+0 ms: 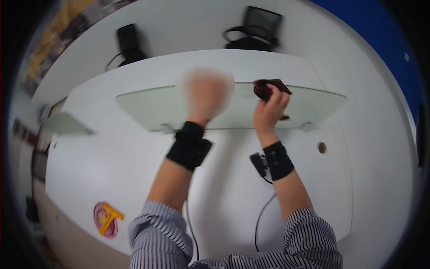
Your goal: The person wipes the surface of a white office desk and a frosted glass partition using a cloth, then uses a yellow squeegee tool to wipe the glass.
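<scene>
A frosted glass partition (235, 117) stands along the white desk (252, 201), fixed by small clamps (166, 128) at its lower edge. My right hand (270, 112) grips a dark brown cloth (272, 88) at the partition's top edge. Part of the cloth hangs below my fingers, in front of the glass. Left of it, my left hand (205, 92) is over the partition's upper edge, too blurred to show its fingers or anything in them. Both wrists wear black bands with small devices.
A yellow squeegee-like tool (110, 218) lies on a pink oval item (100, 215) at the desk's near left. Thin black cables (189, 222) run from my wrists. Two black chairs (257, 28) stand beyond the desk. A round cable hole (322, 148) is at right, another glass panel (67, 124) at left.
</scene>
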